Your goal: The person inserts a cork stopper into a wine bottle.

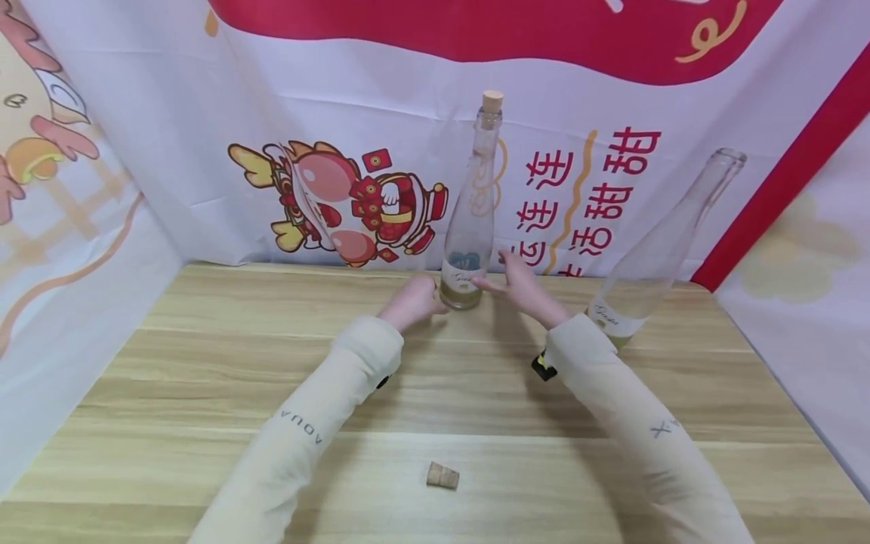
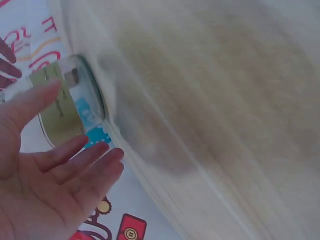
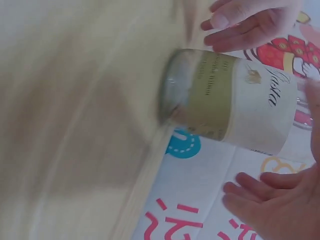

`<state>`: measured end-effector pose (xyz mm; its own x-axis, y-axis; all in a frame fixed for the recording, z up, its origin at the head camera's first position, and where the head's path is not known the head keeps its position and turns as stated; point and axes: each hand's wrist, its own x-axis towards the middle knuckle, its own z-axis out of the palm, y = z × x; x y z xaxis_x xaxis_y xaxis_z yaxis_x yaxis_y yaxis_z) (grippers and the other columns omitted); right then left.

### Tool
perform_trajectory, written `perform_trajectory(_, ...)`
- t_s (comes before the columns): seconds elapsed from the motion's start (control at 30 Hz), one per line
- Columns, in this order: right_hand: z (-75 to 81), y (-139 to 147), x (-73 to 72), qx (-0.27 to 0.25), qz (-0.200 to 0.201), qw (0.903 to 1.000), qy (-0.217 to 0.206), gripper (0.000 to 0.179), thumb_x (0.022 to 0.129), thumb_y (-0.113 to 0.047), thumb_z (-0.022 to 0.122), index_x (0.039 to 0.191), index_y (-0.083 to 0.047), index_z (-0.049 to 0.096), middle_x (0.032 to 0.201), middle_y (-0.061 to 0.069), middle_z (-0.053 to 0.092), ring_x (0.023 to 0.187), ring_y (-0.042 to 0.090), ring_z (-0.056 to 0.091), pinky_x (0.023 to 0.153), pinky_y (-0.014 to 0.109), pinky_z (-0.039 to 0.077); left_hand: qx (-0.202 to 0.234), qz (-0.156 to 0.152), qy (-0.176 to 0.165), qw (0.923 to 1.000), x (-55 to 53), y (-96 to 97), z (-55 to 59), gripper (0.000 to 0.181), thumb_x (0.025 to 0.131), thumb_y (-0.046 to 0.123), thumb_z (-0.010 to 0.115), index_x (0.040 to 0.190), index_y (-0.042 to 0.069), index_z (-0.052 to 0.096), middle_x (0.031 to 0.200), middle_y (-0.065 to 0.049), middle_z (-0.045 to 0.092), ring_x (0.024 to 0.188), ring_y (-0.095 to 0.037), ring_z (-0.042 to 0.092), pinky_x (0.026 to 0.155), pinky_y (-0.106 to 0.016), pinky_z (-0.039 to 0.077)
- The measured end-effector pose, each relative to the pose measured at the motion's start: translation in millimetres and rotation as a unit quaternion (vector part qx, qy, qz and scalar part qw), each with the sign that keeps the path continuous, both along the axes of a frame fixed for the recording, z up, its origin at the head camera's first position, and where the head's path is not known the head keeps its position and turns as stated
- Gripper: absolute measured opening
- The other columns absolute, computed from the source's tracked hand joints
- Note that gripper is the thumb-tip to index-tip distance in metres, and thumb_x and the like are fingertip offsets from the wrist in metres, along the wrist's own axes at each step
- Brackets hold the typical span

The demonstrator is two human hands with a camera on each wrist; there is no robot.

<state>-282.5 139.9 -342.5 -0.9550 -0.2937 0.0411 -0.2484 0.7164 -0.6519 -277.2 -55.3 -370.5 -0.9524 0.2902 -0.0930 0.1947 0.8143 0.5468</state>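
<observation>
A clear glass bottle (image 1: pixel 469 227) stands upright near the table's back edge, with a cork (image 1: pixel 492 101) in its mouth. Its white and olive label (image 3: pixel 260 95) faces the person. Left of the bottle's base is the left hand (image 1: pixel 414 300), fingers loosely bent and the thumb apart from them in the left wrist view. On the other side, the right hand (image 1: pixel 522 291) has its fingers spread, the thumb in front of the label. Neither hand grips the bottle; whether the fingertips touch the glass I cannot tell.
A second clear bottle (image 1: pixel 646 257), without a cork, stands at the right behind the right forearm. A loose tapered cork (image 1: pixel 442 476) lies on the wooden table (image 1: pixel 381 491) near the front. A printed cloth (image 1: pixel 326 91) hangs right behind the back edge.
</observation>
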Motion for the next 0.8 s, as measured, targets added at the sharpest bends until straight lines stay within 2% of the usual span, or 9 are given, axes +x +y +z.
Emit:
perform_trajectory(0.1,-2.5,11,11.8,0.053,0.02,0.9981,-0.023,0.076,0.087,-0.033,0.061,0.137,0.01,0.024,0.138,0.03,0.031,0.126,0.041,0.032,0.104,0.05,0.027,-0.055,-0.004,0.012,0.9984,6.8,2.6,0.0,0.018,0.077,0.02,0.07,0.08,0.005,0.059,0.073,-0.005,0.056,0.065,-0.019,0.048,0.06,-0.031,0.043)
perform_trajectory(0.2,-3.3,20,24.6,0.114,0.038,0.9919,-0.041,0.072,0.087,-0.032,0.059,0.135,0.011,0.027,0.136,0.031,0.033,0.125,0.042,0.033,0.104,0.05,0.027,-0.119,-0.033,0.023,0.9921,11.3,9.5,0.5,0.02,0.077,0.024,0.07,0.075,0.008,0.059,0.071,-0.002,0.054,0.065,-0.018,0.048,0.06,-0.031,0.043)
perform_trajectory(0.33,-3.5,32,41.5,0.185,0.06,0.9795,-0.051,0.065,0.088,-0.034,0.057,0.131,0.011,0.036,0.131,0.03,0.04,0.121,0.041,0.038,0.102,0.05,0.031,-0.166,-0.063,0.023,0.9839,16.5,21.8,2.9,0.022,0.08,0.029,0.069,0.076,0.01,0.06,0.073,-0.002,0.057,0.067,-0.017,0.051,0.062,-0.032,0.046)
perform_trajectory(0.4,-3.6,40,50.2,0.203,0.071,0.9753,-0.05,0.062,0.088,-0.033,0.057,0.128,0.011,0.04,0.129,0.03,0.043,0.118,0.041,0.041,0.1,0.05,0.033,-0.17,-0.072,0.017,0.9826,19.5,29.3,5.1,0.022,0.08,0.031,0.068,0.078,0.01,0.06,0.075,-0.002,0.058,0.069,-0.017,0.053,0.063,-0.032,0.047)
perform_trajectory(0.6,-1.7,67,78.1,0.221,0.101,0.9684,-0.058,0.055,0.089,-0.029,0.057,0.123,0.012,0.045,0.122,0.031,0.047,0.113,0.042,0.046,0.095,0.05,0.038,-0.148,-0.107,-0.021,0.983,27.9,54.5,13.9,0.023,0.081,0.029,0.068,0.091,0.01,0.06,0.082,-0.001,0.06,0.074,-0.015,0.057,0.068,-0.031,0.049)
perform_trajectory(0.8,10.7,93,99.8,0.236,0.108,0.9642,-0.056,0.055,0.088,-0.033,0.058,0.12,0.011,0.048,0.117,0.029,0.052,0.107,0.041,0.05,0.09,0.052,0.042,-0.147,-0.138,-0.002,0.9793,33.0,77.5,24.0,0.028,0.082,0.031,0.067,0.1,0.011,0.06,0.097,-0.001,0.063,0.086,-0.015,0.059,0.073,-0.03,0.048)
